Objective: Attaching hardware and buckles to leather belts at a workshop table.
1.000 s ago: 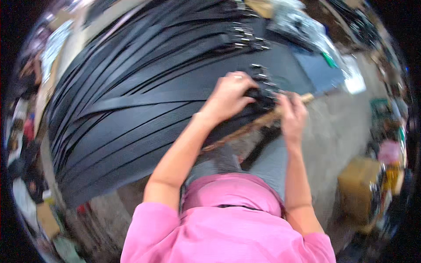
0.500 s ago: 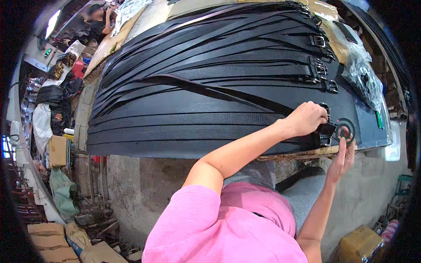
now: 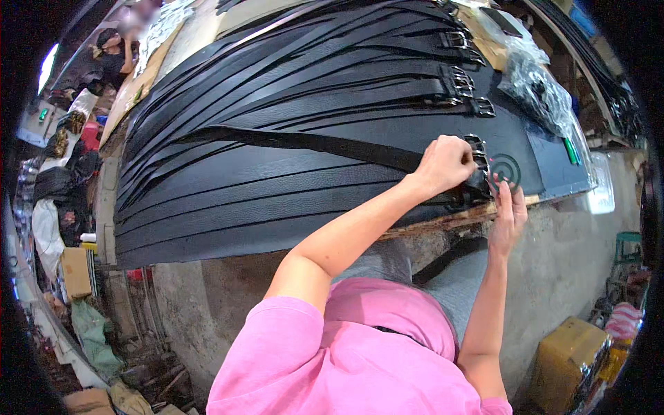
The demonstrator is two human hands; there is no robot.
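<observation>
Both hands, the buckles and the belts are sitting further left and higher in view than half a second ago, largely because the viewpoint is shifting; the hands are staying beside the same buckles. The left hand [image 3: 446, 164] is curling closed around the buckle end of a loose black strap [image 3: 311, 142], which is running leftward across the other belts. The right hand [image 3: 510, 216] is holding its fingertips up, apart from the left and just beside the near buckles [image 3: 476, 146]; whether it is pinching anything I cannot tell. A dark green spiral [image 3: 505, 173] is showing behind those fingertips, over the surface [image 3: 519, 131].

As for progress, several belts are already lying lengthwise with their far buckles [image 3: 462, 81] gathering at the right, and no hand is touching those. The strap at the left hand is looking mid-handling, still crossing the rest at an angle. How many belts are finished, the pictures are not showing. Clear plastic [image 3: 532, 90] is lying beyond the buckles.
</observation>
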